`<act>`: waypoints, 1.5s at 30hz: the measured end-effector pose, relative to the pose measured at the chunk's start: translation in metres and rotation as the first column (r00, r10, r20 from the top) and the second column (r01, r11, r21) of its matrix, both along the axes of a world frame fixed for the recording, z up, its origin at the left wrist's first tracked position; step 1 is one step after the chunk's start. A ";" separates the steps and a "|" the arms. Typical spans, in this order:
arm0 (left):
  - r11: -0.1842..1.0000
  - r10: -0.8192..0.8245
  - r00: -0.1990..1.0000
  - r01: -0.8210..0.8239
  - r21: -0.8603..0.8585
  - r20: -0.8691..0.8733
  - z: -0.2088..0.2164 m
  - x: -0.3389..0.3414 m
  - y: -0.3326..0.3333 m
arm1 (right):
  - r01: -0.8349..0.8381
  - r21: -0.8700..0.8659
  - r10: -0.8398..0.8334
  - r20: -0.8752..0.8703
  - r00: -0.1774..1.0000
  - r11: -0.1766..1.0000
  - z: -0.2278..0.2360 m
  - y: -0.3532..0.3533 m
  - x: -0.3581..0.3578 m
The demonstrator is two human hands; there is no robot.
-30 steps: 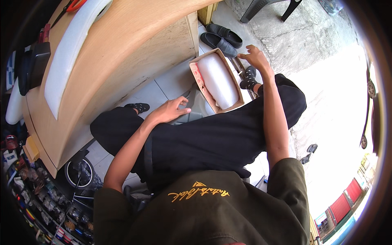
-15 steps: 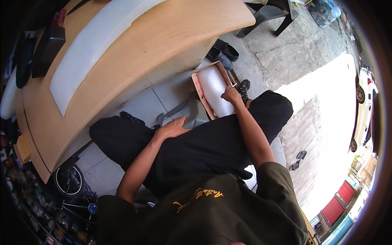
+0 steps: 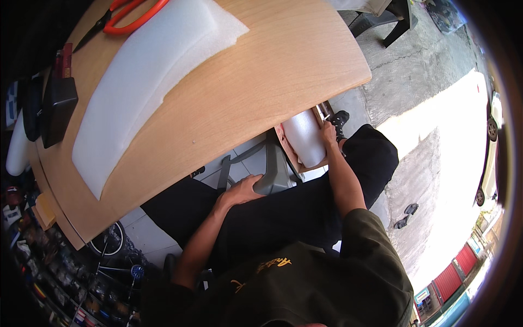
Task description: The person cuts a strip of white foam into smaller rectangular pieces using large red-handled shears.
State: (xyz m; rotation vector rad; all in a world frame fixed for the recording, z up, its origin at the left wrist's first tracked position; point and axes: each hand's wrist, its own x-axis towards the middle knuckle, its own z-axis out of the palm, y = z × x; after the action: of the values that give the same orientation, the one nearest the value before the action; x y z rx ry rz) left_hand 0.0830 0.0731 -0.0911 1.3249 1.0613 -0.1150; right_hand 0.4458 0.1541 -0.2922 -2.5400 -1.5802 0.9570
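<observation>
My right hand is closed on the near right edge of an open cardboard box low beside my right leg. A roll of white foam sheet fills much of the box, whose far end is hidden under the table. Between my thighs my left hand curls round the edge of a grey plastic chair; its fingertips are partly hidden. On the table above lies a long, curved-looking white foam sheet, touched by neither hand.
The wooden table spans the upper left. Orange-handled scissors and a black holder stand near the foam. A bicycle is at lower left, a dark plastic chair beyond the table, and slippers on the concrete.
The view has shifted, so the scissors now show and the table covers more of the box and floor. Both hands keep their places on the chair and the box.
</observation>
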 end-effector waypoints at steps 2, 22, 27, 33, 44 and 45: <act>1.000 0.020 1.000 -0.020 -0.016 -0.008 0.000 -0.003 -0.010 | 0.009 -0.009 -0.009 -0.002 1.000 1.000 0.008 -0.001 -0.018; 0.999 0.049 0.986 -0.047 0.012 -0.159 -0.001 -0.023 -0.074 | -0.840 0.358 0.864 0.149 0.482 0.407 -0.010 0.043 -0.274; 0.991 0.038 0.977 -0.064 -0.121 -0.209 -0.007 -0.036 -0.072 | -0.888 0.354 0.889 0.243 0.389 0.292 -0.027 0.019 -0.340; 0.981 0.121 0.984 -0.139 -0.133 -0.134 -0.004 -0.045 -0.062 | -0.878 0.413 0.879 0.288 0.380 0.244 -0.026 0.011 -0.335; 0.986 0.163 0.975 -0.166 -0.005 -0.151 -0.019 -0.065 -0.059 | -0.874 0.281 0.888 0.123 0.443 0.397 0.027 0.030 -0.346; 0.987 0.160 0.975 -0.163 -0.002 -0.152 -0.020 -0.066 -0.061 | -0.907 0.081 0.910 0.021 0.415 0.412 0.047 0.032 -0.349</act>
State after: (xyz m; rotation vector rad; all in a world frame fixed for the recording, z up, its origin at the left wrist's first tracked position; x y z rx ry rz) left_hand 0.0168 0.0119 -0.1109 1.2262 1.2907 -0.1023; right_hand 0.0972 0.1866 -0.2453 -1.3799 -2.9829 0.8447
